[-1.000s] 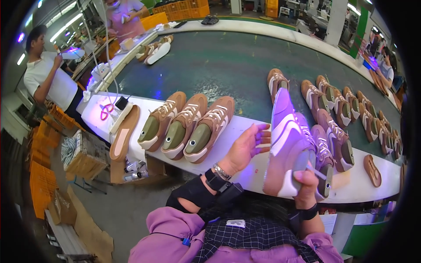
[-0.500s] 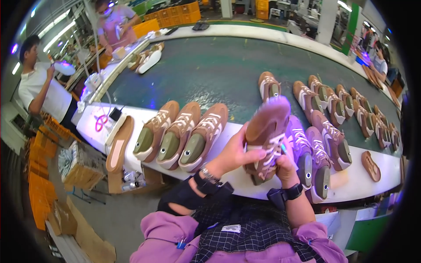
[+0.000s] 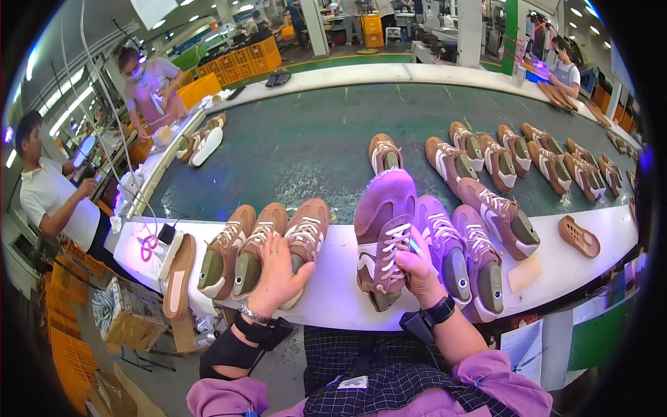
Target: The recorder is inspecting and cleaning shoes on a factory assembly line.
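Worktop (image 3: 292, 160), dark green and shiny, takes up the middle of the scene, and a white ledge (image 3: 337, 295) curves along its near edge. Orange crates (image 3: 240, 64) stand in a row on the far left. A person in a white top (image 3: 59, 201) stands at the left, a person in a pink apron (image 3: 156, 90) farther off on that side, and another person (image 3: 568, 73) at the far right.

Brown-and-white shoes in loose rows (image 3: 500, 167) cover the right part of the worktop. Three shoes (image 3: 229, 240) sit side by side on the left of the near ledge, toes pointing away, olive inserts inside. Two more (image 3: 479, 257) stand on the ledge just right of the held shoe (image 3: 379, 240), which is raised above the ledge near its middle, toe up, laces facing right. A brown sole (image 3: 179, 278) rests left of the three shoes; a smaller brown sole (image 3: 579, 236) lies on the right.

The right hand (image 3: 422, 278) has its fingers closed around the held shoe's right side, thumb by the laces. The left hand (image 3: 274, 278) is spread, fingers nearly straight, over the middle and right shoes of the three; whether they press cannot be told. Pink loops (image 3: 149, 247) lie beside a small black block (image 3: 167, 233) on the left.
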A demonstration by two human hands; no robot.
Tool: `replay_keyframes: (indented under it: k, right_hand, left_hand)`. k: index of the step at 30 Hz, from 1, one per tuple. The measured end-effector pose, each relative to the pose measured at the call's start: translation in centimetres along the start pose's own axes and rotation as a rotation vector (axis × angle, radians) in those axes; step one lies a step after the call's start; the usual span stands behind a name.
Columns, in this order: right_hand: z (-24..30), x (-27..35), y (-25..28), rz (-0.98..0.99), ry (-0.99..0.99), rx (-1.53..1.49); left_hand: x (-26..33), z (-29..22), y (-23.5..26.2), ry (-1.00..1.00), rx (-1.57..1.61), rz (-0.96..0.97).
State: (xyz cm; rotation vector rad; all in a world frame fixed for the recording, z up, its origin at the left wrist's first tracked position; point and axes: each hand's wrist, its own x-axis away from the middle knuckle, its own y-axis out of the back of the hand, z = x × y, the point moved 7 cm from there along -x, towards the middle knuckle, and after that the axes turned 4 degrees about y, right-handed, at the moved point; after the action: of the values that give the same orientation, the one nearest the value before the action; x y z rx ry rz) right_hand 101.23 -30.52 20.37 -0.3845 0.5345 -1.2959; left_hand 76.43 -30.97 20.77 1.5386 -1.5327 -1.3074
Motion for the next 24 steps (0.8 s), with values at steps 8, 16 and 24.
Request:
replay_keyframes:
  k: [8,16,24]
  right_hand:
    - [-0.1,0.0,-0.1,0.037,0.035,-0.021]
    - [0.1,0.3,0.8,0.013,0.053,0.048]
    - [0.3,-0.1,0.7,-0.002,0.107,0.035]
  left_hand:
    - [-0.4,-5.8,0.8,-0.175,0.180,-0.109]
    - [-6.1,-0.9,-0.8,0.248,0.029,0.261]
    - [-2.8,0.3,-6.8,0.535,1.239,0.668]
